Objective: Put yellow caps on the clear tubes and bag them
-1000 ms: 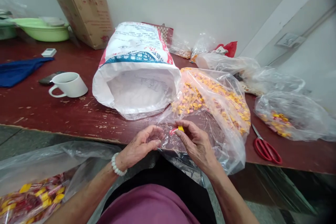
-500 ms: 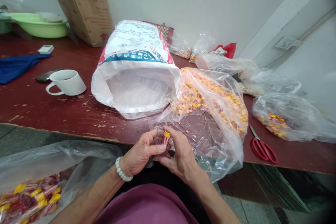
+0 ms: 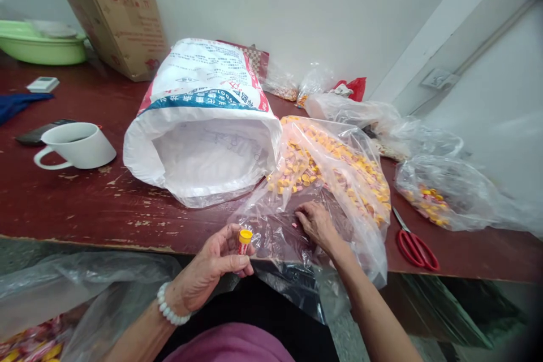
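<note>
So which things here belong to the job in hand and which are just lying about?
Seemingly in the job:
yellow-topped tube in the left hand
clear bag of yellow pieces by the right hand
lower-left bag

Lying about, probably:
mug
scissors
blue cloth
green basin
cardboard box
white sack (unsure)

This looks like a small hand-packing workshop: a scuffed red-brown worktop [image 3: 97, 209] against a plain wall [image 3: 297, 5] carries a printed sack [image 3: 203, 79], a clear plastic bag [image 3: 365, 172] full of yellow caps [image 3: 297, 172], red-handled scissors [image 3: 418, 249] and a cardboard carton [image 3: 127, 28] (plus, more domestically, a white mug [image 3: 80, 147] and a green basin [image 3: 42, 48]).
</note>
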Action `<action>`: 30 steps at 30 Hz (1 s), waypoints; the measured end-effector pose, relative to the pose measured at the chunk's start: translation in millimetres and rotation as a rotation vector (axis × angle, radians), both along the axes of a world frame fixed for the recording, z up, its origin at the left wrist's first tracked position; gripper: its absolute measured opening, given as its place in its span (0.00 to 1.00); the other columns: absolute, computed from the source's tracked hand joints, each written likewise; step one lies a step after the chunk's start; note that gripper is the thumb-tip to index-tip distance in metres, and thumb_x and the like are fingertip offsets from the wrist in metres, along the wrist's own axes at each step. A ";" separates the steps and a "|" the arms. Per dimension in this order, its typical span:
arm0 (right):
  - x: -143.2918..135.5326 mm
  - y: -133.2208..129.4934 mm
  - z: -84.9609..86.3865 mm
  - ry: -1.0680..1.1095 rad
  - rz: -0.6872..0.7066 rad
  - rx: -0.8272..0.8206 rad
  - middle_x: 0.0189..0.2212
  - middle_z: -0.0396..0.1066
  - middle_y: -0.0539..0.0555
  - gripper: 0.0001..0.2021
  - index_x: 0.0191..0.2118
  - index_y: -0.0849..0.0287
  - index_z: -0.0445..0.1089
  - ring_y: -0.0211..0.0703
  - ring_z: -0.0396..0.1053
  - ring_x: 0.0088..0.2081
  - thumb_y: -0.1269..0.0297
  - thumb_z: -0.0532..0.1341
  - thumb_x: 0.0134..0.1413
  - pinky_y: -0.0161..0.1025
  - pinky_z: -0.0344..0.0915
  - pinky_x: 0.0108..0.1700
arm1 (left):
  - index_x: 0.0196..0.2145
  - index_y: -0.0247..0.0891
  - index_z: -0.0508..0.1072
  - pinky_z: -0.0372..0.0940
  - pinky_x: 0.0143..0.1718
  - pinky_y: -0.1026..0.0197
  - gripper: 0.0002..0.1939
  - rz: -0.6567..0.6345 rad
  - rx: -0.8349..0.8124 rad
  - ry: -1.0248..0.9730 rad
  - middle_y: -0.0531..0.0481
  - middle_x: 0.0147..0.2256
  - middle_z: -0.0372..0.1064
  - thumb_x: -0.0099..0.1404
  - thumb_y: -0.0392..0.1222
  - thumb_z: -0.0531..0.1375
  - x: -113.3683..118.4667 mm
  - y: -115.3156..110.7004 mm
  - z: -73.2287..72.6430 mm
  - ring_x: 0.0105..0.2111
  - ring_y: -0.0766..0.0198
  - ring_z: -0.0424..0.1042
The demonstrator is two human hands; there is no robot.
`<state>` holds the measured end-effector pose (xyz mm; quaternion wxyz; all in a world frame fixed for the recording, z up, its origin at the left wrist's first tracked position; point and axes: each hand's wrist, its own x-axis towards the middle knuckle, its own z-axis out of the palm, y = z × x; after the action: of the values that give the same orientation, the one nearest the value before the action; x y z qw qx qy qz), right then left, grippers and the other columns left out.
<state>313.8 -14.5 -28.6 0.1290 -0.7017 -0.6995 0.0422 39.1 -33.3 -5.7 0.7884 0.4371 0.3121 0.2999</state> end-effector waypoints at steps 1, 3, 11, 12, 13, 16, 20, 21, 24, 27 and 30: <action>2.6 5.5 -3.0 -0.024 -0.010 0.007 0.42 0.72 0.58 0.12 0.42 0.60 0.71 0.46 0.67 0.44 0.68 0.53 0.57 0.43 0.61 0.48 | 0.40 0.37 0.63 0.60 0.32 0.62 0.14 -0.001 -0.010 0.012 0.51 0.36 0.67 0.56 0.35 0.62 -0.2 -0.4 -0.6 0.29 0.66 0.68; 0.1 16.4 -5.9 -0.069 -0.018 0.023 0.52 0.66 0.58 0.17 0.52 0.59 0.65 0.46 0.63 0.50 0.69 0.52 0.57 0.43 0.58 0.51 | 0.40 0.37 0.62 0.60 0.31 0.62 0.14 0.009 -0.028 0.034 0.49 0.38 0.68 0.56 0.34 0.61 1.3 -0.9 -1.8 0.29 0.67 0.68; -37.1 63.8 -0.7 -0.182 -0.023 -0.035 0.50 0.66 0.63 0.15 0.49 0.60 0.67 0.53 0.60 0.52 0.66 0.50 0.58 0.48 0.58 0.50 | 0.40 0.36 0.62 0.59 0.29 0.65 0.14 -0.003 -0.032 0.041 0.49 0.36 0.68 0.58 0.38 0.61 12.1 -1.2 -4.3 0.29 0.68 0.68; -39.0 65.9 -0.3 -0.180 -0.034 -0.042 0.48 0.67 0.64 0.15 0.49 0.61 0.67 0.53 0.61 0.51 0.67 0.50 0.58 0.48 0.59 0.49 | 0.40 0.36 0.62 0.59 0.28 0.65 0.14 0.001 -0.030 0.047 0.49 0.36 0.68 0.58 0.39 0.61 12.6 -1.1 -4.6 0.29 0.68 0.68; -39.7 66.6 0.0 -0.172 -0.044 -0.048 0.46 0.68 0.65 0.15 0.48 0.62 0.67 0.53 0.62 0.50 0.68 0.50 0.58 0.48 0.60 0.48 | 0.40 0.36 0.63 0.59 0.28 0.66 0.14 0.006 -0.026 0.058 0.49 0.36 0.68 0.58 0.40 0.62 13.0 -1.0 -4.8 0.28 0.68 0.68; -35.3 58.5 1.9 -0.109 -0.070 -0.053 0.41 0.70 0.64 0.13 0.45 0.62 0.68 0.50 0.67 0.45 0.68 0.50 0.58 0.44 0.63 0.44 | 0.40 0.36 0.63 0.58 0.27 0.66 0.15 0.023 -0.008 0.086 0.50 0.35 0.68 0.57 0.42 0.62 14.1 -0.9 -5.6 0.28 0.69 0.68; -28.9 23.8 12.1 0.040 -0.121 -0.006 0.38 0.72 0.60 0.14 0.46 0.62 0.66 0.44 0.70 0.39 0.65 0.47 0.61 0.40 0.65 0.41 | 0.41 0.36 0.64 0.59 0.28 0.66 0.17 0.012 0.007 0.092 0.50 0.35 0.69 0.55 0.42 0.64 16.9 -1.9 -7.1 0.27 0.69 0.67; -31.2 11.6 16.2 0.101 -0.128 0.012 0.37 0.72 0.58 0.16 0.48 0.62 0.64 0.42 0.70 0.37 0.63 0.45 0.63 0.38 0.66 0.39 | 0.41 0.36 0.65 0.59 0.28 0.66 0.18 0.004 0.014 0.090 0.50 0.34 0.69 0.55 0.42 0.64 18.2 -2.4 -7.4 0.27 0.69 0.67; -50.9 -24.9 29.5 0.562 -0.095 0.107 0.31 0.71 0.52 0.16 0.49 0.60 0.60 0.38 0.70 0.32 0.57 0.45 0.63 0.35 0.67 0.34 | 0.42 0.35 0.67 0.59 0.29 0.65 0.18 -0.016 0.030 0.074 0.50 0.33 0.69 0.54 0.41 0.65 24.4 -4.9 -6.5 0.28 0.68 0.66; -78.9 -49.1 39.7 1.081 -0.026 0.217 0.29 0.69 0.49 0.13 0.45 0.58 0.62 0.36 0.68 0.30 0.56 0.54 0.58 0.34 0.66 0.33 | 0.42 0.36 0.68 0.60 0.30 0.65 0.19 -0.050 0.033 0.056 0.50 0.34 0.69 0.53 0.41 0.65 32.1 -9.4 -1.8 0.31 0.66 0.67; -96.7 -57.1 44.5 1.116 -0.014 0.266 0.31 0.69 0.50 0.12 0.44 0.56 0.64 0.36 0.67 0.31 0.58 0.56 0.57 0.35 0.66 0.35 | 0.41 0.36 0.69 0.59 0.32 0.65 0.17 -0.096 0.075 0.049 0.50 0.35 0.68 0.54 0.40 0.64 37.5 -14.3 3.9 0.35 0.64 0.66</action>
<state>217.1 -71.7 15.8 0.5660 -0.5554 -0.5202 0.3171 76.6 -47.6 -1.8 0.7771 0.4881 0.2985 0.2624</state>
